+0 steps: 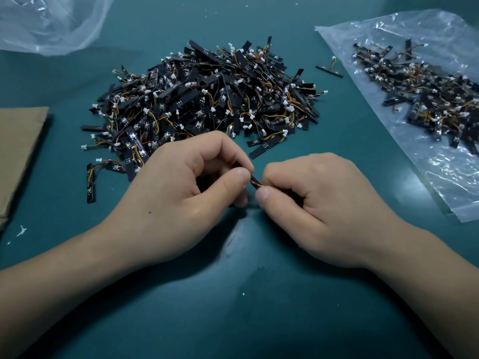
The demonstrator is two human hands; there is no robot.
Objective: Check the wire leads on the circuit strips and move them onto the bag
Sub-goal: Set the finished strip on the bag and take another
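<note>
One circuit strip (255, 183) mid-check, bag (440, 177) off to the right

Down front, both hands pinch that single strip: left hand (181, 182) curls onto one end and right hand (318, 200) onto the end with the orange leads, so its long axis runs roughly left-right between the thumbs. The bag lies right and further back, so I reckon the right hand is nearer for the drop. Beyond: one big pile (207, 99), too many to count, one stray strip (329, 71), one smaller heap (427, 92) on the bag, and a second bag (46, 22) far left.

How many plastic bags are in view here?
2. The left bag lies crumpled at the far corner; the right bag lies flat, with strips on it. Both run past the frame edge.
</note>
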